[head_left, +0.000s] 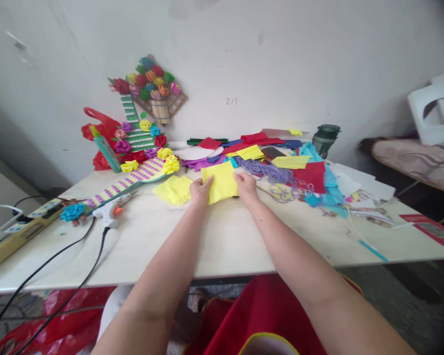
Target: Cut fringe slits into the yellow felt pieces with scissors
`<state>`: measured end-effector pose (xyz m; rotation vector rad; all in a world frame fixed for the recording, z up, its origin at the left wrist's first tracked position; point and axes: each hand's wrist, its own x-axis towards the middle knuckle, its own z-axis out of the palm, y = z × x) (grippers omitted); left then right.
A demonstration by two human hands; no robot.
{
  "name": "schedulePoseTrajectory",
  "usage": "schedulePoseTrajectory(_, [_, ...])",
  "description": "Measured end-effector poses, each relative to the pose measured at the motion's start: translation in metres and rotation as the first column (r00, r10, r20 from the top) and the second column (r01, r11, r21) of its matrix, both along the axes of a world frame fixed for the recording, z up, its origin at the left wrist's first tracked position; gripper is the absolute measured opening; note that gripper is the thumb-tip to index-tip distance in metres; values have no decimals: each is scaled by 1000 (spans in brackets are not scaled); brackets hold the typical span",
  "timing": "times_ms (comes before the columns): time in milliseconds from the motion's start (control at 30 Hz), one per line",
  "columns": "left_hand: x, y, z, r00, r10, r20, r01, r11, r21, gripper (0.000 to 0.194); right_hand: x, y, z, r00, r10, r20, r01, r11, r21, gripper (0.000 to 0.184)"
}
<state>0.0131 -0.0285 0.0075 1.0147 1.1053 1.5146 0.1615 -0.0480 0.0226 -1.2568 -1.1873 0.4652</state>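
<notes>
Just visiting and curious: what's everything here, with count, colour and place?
Held sheet: one, yellow, between hands
Loose sheets: several, yellow, left of it
Craft pile: many pieces, mixed, back
Yarn: one tangle, purple, right
Flask: one, green, back right
Bouquet: one, mixed, on wall
Flowered boards: two, green and cream, left
Bottle: one, teal, back left
Glue gun: one, white, left
Power strip: one, cream, left edge
Bags: several, red, left
Table: one, white, centre
Left hand, right hand: two, bare, gripping sheet

Dark green plastic bottle (324, 140) by wall; white-and-orange glue gun (109, 211) near long cream power strip (24, 236).
</notes>
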Motion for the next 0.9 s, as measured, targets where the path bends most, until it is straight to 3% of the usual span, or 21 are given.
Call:
schedulePoseTrajectory(100, [-2,0,1,999,40,-35,-40,999,5,37,-1,0,0,1000,-2,2,2,1000,12,24])
schedulePoseTrajectory(433, [-1,-6,2,998,-51,32,49,997,55,35,2,-1,1,998,-64,-9,64,998,2,26])
schedulePoseTrajectory(900, [-4,0,-2,1000,25,-6,-25,999,30,37,0,3,-6,999,-36,-22,35,999,-11,28])
